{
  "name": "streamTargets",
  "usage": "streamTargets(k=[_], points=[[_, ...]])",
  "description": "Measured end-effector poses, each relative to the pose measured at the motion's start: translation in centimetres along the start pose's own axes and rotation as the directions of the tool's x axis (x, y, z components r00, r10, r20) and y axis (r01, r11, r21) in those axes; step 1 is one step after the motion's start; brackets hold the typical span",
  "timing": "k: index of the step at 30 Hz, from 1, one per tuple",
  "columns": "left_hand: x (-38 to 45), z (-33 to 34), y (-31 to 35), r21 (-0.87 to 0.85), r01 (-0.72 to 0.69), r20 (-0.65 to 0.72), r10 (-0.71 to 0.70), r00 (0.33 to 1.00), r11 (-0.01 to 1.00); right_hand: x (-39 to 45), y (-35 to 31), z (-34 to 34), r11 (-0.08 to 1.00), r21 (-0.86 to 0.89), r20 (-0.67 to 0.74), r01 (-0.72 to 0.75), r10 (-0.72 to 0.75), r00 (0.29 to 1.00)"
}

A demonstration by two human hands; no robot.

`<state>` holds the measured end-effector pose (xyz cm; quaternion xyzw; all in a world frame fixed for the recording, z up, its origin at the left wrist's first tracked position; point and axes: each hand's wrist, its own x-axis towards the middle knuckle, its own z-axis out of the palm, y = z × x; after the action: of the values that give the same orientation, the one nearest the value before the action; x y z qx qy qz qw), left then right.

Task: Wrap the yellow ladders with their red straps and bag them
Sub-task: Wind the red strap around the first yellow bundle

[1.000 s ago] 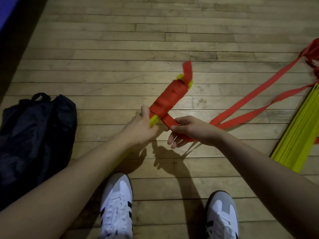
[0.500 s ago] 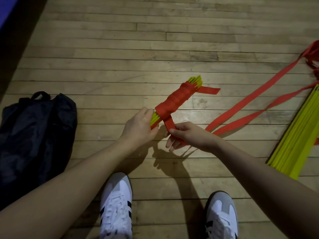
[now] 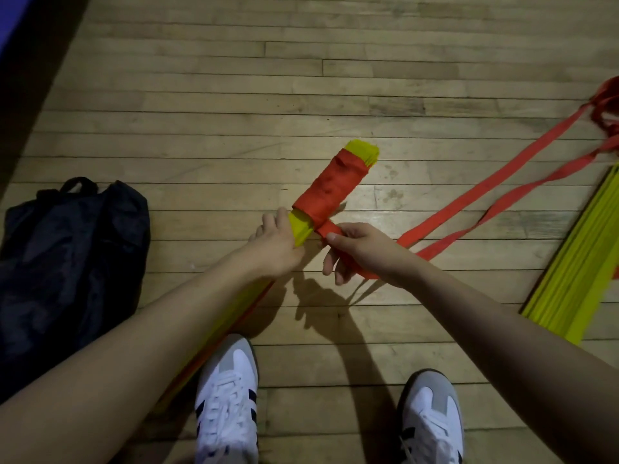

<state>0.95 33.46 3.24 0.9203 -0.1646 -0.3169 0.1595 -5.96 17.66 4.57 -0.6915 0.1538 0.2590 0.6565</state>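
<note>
Head view, looking down at wood plank floor (image 3: 234,95).

Left hand (image 3: 276,244), centre of frame: fingers curled round the bare yellow part of the bundled yellow ladder (image 3: 301,226), gripping it just below the wrapped section. Bundle runs diagonally from lower left, under the left forearm, up to centre, where its yellow tip shows.

Red strap (image 3: 330,187) is wound round the upper part of the bundle. A free length leaves the lowest turn and passes into the right hand (image 3: 363,251), just right of the left hand: thumb and forefinger pinch the strap, other fingers hang loosely curled below. From the right hand the strap trails across the floor toward the upper right edge.

Second yellow ladder (image 3: 582,259), unwrapped, lies at right edge, well apart from the hands.

Black bag (image 3: 67,262) on the floor at left edge.

White shoes (image 3: 227,400) at bottom of frame
</note>
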Motion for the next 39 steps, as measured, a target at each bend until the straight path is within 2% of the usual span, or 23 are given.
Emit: streamTargets(k=[2, 7, 11, 17, 21, 24, 26, 28, 30, 33, 36, 39], points=[[-0.1, -0.1, -0.2, 0.031, -0.020, -0.035, 0.021, 0.999, 0.999, 0.1, 0.2, 0.0, 1.000, 0.010, -0.033, -0.016, 0.017, 0.999], [-0.6, 0.4, -0.4, 0.184, -0.073, -0.245, 0.118, 0.962, 0.980, -0.1, 0.4, 0.1, 0.998, -0.054, -0.096, -0.028, 0.022, 0.995], [-0.3, 1.3, -0.4, 0.133, -0.046, -0.263, 0.080, 0.961, 0.990, 0.1, -0.4, 0.8, 0.978, -0.203, -0.112, 0.040, -0.063, 0.992], [0.7, 0.4, -0.1, 0.165, 0.010, -0.308, 0.042, 0.951, 0.986, 0.4, -1.6, 1.1, 0.964, -0.246, -0.139, 0.099, -0.137, 0.981], [0.3, -0.1, -0.1, 0.222, -0.010, -0.277, 0.073, 0.958, 0.975, 1.1, -1.4, 0.9, 0.965, -0.244, -0.156, 0.099, -0.140, 0.978], [-0.3, -0.2, -0.5, 0.328, -0.143, -0.255, 0.234, 0.938, 0.934, 1.1, -0.9, 0.5, 0.984, -0.157, -0.170, 0.084, -0.111, 0.979], [-0.4, -0.1, -0.9, 0.287, -0.221, -0.260, 0.297, 0.919, 0.932, 0.8, -0.6, 0.3, 0.994, -0.099, -0.140, 0.053, -0.066, 0.988], [-0.5, 0.1, -1.1, 0.117, -0.219, -0.257, 0.242, 0.935, 0.969, 0.3, -0.3, 0.3, 0.999, -0.030, -0.088, 0.021, -0.024, 0.996], [-0.4, 0.3, -1.3, -0.031, -0.156, -0.237, 0.145, 0.961, 0.987, 0.0, -0.1, 0.3, 1.000, 0.015, -0.041, 0.007, -0.007, 0.999], [0.1, 0.3, -1.5, -0.130, -0.133, -0.209, 0.104, 0.972, 0.983, -0.1, 0.4, 0.4, 1.000, 0.013, -0.028, 0.007, -0.007, 1.000], [0.4, -0.2, -1.7, -0.039, -0.107, -0.076, 0.104, 0.992, 0.993, -0.1, 0.5, 0.3, 1.000, 0.030, -0.025, -0.002, 0.003, 1.000], [0.1, -0.2, -1.8, 0.025, -0.180, -0.095, 0.181, 0.979, 0.983, -0.1, 0.3, 0.1, 0.998, 0.058, -0.012, -0.007, 0.008, 1.000]])
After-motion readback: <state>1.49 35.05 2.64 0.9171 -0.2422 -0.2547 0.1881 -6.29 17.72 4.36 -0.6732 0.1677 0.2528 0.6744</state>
